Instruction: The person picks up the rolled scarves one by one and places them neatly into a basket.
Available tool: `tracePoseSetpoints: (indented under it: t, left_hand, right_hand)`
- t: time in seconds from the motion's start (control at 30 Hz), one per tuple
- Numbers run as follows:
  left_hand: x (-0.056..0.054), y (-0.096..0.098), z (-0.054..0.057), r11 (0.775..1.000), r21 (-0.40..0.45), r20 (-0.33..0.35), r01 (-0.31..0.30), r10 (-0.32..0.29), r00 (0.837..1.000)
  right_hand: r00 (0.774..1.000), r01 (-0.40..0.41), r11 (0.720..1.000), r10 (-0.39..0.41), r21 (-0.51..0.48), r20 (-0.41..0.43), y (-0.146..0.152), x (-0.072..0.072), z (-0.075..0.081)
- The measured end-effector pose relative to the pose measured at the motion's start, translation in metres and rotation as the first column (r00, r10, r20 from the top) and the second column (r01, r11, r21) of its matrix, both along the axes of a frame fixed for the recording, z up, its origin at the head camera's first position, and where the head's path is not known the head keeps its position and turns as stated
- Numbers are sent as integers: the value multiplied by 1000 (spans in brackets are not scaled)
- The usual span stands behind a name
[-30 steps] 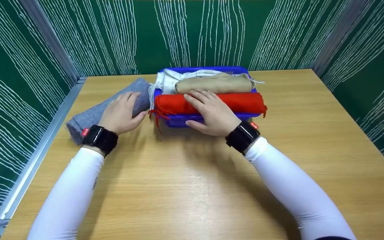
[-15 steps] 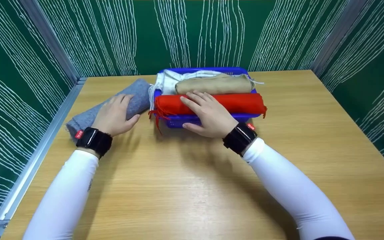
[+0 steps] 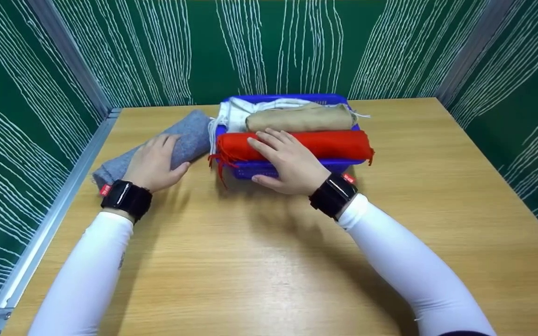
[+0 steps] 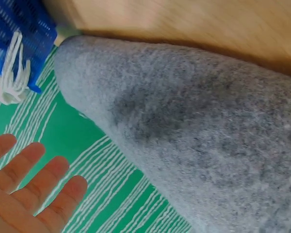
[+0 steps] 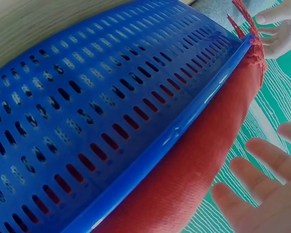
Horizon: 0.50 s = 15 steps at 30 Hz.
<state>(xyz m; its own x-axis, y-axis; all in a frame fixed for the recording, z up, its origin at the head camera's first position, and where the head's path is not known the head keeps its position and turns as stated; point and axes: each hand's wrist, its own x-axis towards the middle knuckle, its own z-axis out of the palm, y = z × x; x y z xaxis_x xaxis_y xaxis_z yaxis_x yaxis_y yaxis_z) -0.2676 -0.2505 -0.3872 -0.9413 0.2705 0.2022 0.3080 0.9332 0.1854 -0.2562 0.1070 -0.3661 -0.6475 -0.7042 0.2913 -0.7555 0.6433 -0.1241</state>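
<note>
My left hand is over a rolled grey woollen scarf that lies slantwise on the table, left of a blue plastic basket. In the left wrist view its fingers are straight and stand apart from the grey cloth. Above the basket's front side is my right hand, its fingers extended over a rolled red fringed scarf. The right wrist view has these fingers spread beside the red roll with a gap between. The red scarf lies along the basket's near rim, its fringe hanging over the left corner.
Behind the red scarf, a beige rolled cloth and a white fringed cloth lie in the basket. White fringe hangs over its left side. Green walls with white lines enclose the wooden table at the back and sides.
My left hand has drawn back to the left and slightly toward me over the grey scarf. The right hand has shifted a little left and nearer. The scarves and basket have stayed in place.
</note>
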Motion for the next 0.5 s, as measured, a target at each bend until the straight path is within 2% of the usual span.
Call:
tracePoseSetpoints:
  t: [0.5]
  left_hand:
    - [0, -17, -3, 999, -26, 62, -47, 49, 997]
  right_hand:
    - [999, -49, 999, 49, 0, -21, -6, 2, 0]
